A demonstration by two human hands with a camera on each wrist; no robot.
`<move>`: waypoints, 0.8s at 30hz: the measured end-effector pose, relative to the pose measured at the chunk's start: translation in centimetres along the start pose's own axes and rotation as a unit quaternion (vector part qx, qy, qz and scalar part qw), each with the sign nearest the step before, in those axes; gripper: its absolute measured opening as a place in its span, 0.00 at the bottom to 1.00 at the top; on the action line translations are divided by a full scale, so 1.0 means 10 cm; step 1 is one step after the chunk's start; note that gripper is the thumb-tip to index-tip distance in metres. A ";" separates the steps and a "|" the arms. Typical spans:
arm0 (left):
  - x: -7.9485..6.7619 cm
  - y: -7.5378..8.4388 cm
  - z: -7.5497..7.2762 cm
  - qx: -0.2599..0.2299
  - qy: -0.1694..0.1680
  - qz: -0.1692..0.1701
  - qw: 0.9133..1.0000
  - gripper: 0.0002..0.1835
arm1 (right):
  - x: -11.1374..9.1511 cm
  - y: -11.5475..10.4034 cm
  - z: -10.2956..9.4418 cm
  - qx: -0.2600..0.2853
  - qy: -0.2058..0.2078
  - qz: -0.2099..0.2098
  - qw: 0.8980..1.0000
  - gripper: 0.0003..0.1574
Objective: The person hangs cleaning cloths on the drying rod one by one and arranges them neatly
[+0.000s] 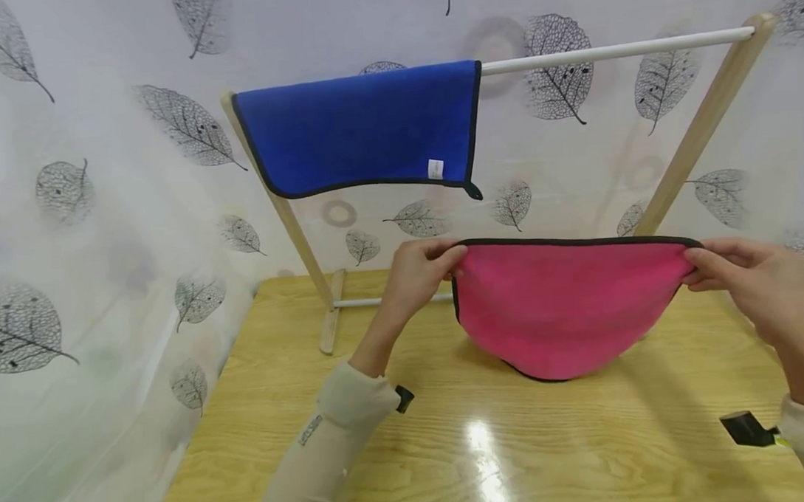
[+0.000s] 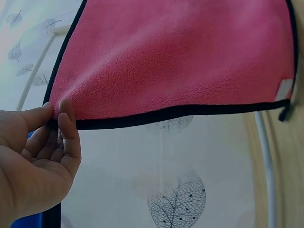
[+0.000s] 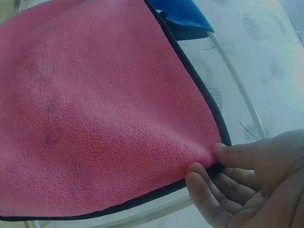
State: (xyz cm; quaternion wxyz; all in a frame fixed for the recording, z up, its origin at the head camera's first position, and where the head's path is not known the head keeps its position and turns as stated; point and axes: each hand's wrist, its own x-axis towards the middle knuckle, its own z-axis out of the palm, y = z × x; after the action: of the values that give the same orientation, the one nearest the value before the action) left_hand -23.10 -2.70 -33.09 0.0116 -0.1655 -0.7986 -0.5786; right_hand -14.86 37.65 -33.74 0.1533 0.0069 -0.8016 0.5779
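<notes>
A pink towel [image 1: 563, 304] with black edging hangs stretched between both hands, its top edge nearly level. My left hand [image 1: 419, 272] pinches its upper left corner between thumb and fingers. At the upper right corner, my right hand [image 1: 751, 276] pinches the cloth the same way. Fleecy pile covers the side of the pink towel [image 3: 109, 109] seen in the right wrist view. In the left wrist view, a small white label [image 2: 284, 89] shows near a lower corner. The towel's lower part sags over the wooden table in the head view.
A blue towel [image 1: 358, 131] with black edging is draped over the left part of a white rail [image 1: 621, 51]. Wooden posts [image 1: 703, 122] hold the rail up at each end. The rack stands on a wooden table [image 1: 416, 457] before a leaf-patterned curtain [image 1: 122, 238].
</notes>
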 end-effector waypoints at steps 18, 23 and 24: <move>0.13 0.37 0.11 -0.003 -0.006 0.018 1.000 0.12 | 0.15 -0.03 -0.23 0.075 0.026 -0.087 0.993 0.23; 0.16 0.46 0.13 -0.005 -0.002 0.014 1.000 0.12 | 0.24 -0.06 -0.29 0.164 0.020 -0.086 0.983 0.17; 0.17 0.48 0.13 0.000 -0.003 0.013 1.000 0.12 | 0.26 -0.07 -0.30 0.172 0.023 -0.087 0.981 0.16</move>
State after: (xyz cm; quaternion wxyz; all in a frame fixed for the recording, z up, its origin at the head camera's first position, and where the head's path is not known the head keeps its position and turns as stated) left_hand -23.11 0.20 -28.72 0.0169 -0.1771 -0.7965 -0.5779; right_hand -16.51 40.66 -31.54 0.2179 0.0897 -0.6826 0.6917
